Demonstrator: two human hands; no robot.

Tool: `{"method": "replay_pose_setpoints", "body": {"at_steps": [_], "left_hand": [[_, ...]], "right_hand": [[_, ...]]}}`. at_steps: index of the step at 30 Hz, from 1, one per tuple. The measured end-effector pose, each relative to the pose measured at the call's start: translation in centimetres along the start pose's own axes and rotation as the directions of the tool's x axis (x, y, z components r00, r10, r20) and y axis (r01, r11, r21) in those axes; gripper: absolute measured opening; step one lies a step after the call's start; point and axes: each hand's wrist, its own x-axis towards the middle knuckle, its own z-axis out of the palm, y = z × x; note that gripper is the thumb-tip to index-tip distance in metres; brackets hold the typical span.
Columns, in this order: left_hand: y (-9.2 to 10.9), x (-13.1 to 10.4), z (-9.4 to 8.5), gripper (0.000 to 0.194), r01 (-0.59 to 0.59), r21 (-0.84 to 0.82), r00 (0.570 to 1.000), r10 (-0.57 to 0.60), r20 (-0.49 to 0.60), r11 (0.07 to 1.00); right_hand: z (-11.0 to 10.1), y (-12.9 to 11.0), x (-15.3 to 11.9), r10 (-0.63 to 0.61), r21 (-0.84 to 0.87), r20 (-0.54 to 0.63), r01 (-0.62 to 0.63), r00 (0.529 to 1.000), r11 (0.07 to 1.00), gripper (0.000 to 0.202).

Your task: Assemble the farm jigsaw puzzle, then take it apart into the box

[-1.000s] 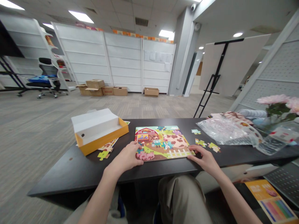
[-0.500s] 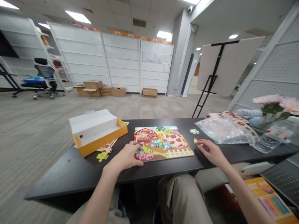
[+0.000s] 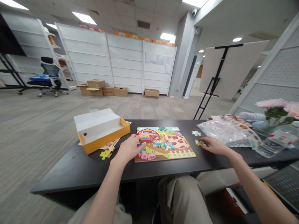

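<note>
A farm-scene jigsaw puzzle (image 3: 163, 143) with a red barn, a spotted cow and a white fence lies flat on the dark table. My left hand (image 3: 130, 147) rests on its left edge, thumb apart from the other fingers. To the right of the board, my right hand (image 3: 215, 145) has its fingertips on a yellow-green and dark puzzle piece (image 3: 200, 143) at the tabletop; the fingers cover part of it. A pale blue-green puzzle piece (image 3: 196, 133) lies just beyond that hand.
An open yellow box (image 3: 105, 137) with a white inside stands left on the table (image 3: 77, 168), loose puzzle pieces (image 3: 106, 153) beside it. A clear plastic bag (image 3: 224, 130), a transparent bottle (image 3: 275, 140) and pink flowers (image 3: 272, 103) occupy the right. Behind stands an easel (image 3: 213, 84).
The view has shifted slightly, moving the scene to the right. More of the piece under my right fingers now shows. My left hand has slid a little up the board's left edge.
</note>
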Motion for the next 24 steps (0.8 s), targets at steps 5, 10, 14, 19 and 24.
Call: {"method": "replay_pose_setpoints", "body": {"at_steps": [5,10,14,19,24], "left_hand": [[0.6,0.5,0.1,0.028,-0.006,-0.019,0.998,0.005,-0.057,1.000],[1.1,0.9,0.2,0.025,-0.027,-0.060,0.992,0.019,-0.128,0.998],[1.3,1.3,0.2,0.023,-0.017,-0.119,0.986,-0.003,-0.169,0.993],[1.6,1.5,0.2,0.024,0.002,-0.123,0.988,-0.021,-0.154,0.992],[1.5,1.5,0.1,0.025,0.020,-0.009,0.996,-0.020,-0.089,1.000]], "right_hand": [[-1.1,-0.9,0.7,0.010,0.037,0.048,-0.011,0.999,0.999,0.048],[-2.4,-1.9,1.6,0.051,-0.003,-0.008,-0.051,0.999,0.999,0.026],[-2.8,-3.8,2.7,0.039,0.246,-0.161,0.002,0.986,0.969,0.037],[-2.7,-7.5,5.3,0.042,0.558,-0.242,0.103,0.969,0.823,0.049],[-1.0,-10.8,9.7,0.096,0.706,-0.211,0.084,0.973,0.703,0.045]]}}
